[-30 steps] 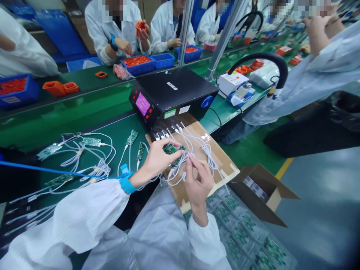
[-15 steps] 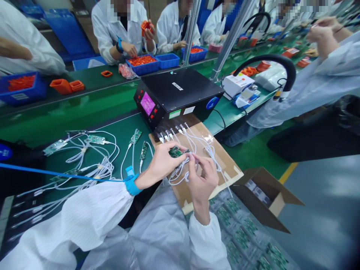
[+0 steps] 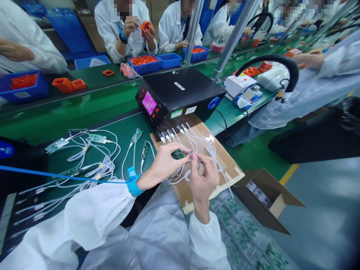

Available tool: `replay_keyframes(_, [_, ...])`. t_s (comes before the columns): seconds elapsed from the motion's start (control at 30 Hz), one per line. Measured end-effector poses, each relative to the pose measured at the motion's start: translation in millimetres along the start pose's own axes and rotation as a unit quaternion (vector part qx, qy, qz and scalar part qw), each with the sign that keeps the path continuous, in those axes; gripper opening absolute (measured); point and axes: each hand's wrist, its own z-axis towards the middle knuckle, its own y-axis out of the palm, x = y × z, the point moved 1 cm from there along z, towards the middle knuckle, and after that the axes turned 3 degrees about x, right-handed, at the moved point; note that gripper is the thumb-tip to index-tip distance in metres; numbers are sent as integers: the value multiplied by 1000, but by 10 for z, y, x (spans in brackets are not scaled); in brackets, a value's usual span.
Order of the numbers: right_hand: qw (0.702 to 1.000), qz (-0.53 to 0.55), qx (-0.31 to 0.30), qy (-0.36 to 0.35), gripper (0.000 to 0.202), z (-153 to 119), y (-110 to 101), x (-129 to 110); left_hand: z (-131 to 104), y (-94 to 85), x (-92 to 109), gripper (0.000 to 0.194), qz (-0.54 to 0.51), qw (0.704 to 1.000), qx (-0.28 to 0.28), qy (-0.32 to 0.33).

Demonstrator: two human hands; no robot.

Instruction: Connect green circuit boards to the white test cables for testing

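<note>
My left hand is closed on a green circuit board, gripping it between thumb and fingers above the cardboard sheet. At the board's right end, my right hand pinches a white cable. Its plug meets the board's edge, but my fingertips mostly cover it, so I cannot tell how far in it sits. More white cables run from the front of a black tester box with a lit pink screen. A blue wrist strap circles my left wrist.
Several circuit boards with coiled white cables lie on the green table at left. Below right are bagged boards and an open carton. Co-workers sit across the belt behind blue bins; a black flexible arm curves at right.
My hands stay nearly in place around the board and plug, with the view shifting slightly. Across the belt, a co-worker's hand has risen from the bin towards the orange part.
</note>
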Motion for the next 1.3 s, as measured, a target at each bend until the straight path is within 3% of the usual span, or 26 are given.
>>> replay_keyframes(0.47, [984,111,-12,138,17,-81,69,134,78,68,-18,8,-3,999,-47,-13])
replay_keyframes(0.67, [988,74,-72,115,22,13,18,278,259,5,-10,10,101,991,-83,4])
replay_keyframes(0.83, [990,28,-113,80,34,28,-298,398,431,22,-44,11,187,977,-99,24])
replay_keyframes(0.93, [991,-71,-114,21,27,-135,-609,533,529,41,-84,13,220,967,-128,30])
replay_keyframes(1.07, [965,-122,-229,-32,22,-457,-871,741,641,3,-129,14,228,960,-159,32])
replay_keyframes(1.17, [957,-118,-261,-54,14,-605,-914,813,689,-15,-74,28,196,972,-128,8])
replay_keyframes(1.23, [961,-101,-252,-56,14,-626,-907,830,693,34,26,35,111,985,-124,-46])
replay_keyframes(1.3, [973,-78,-216,-42,15,-597,-890,835,673,152,156,20,-34,980,-139,-137])
